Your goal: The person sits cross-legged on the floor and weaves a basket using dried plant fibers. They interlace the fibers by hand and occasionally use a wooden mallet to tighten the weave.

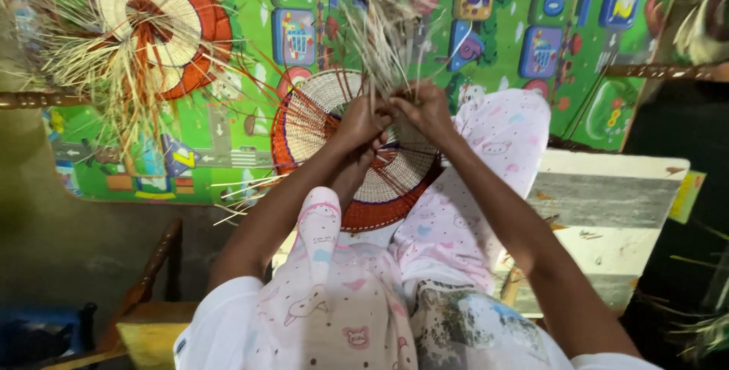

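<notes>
Lying upper left on the green play mat [243, 123] with its coloured square tiles, a finished woven disc [163, 25]; centre, left hand [357, 122] and right hand [427, 108], fingers pinched on pale straw strands [372, 28], over the orange-rimmed woven disc in progress [323, 112] on the lap; striped board [615, 195] right.

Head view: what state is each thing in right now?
Round cream-and-orange woven mat: unfinished, loose strands sticking out, resting on the lap.
Bundle of pale straw strands: loose, fanning upward from the hands.
Second round woven mat: on the green play mat, untouched, strands loose.
Left hand: gripping strands.
Right hand: gripping strands.
</notes>
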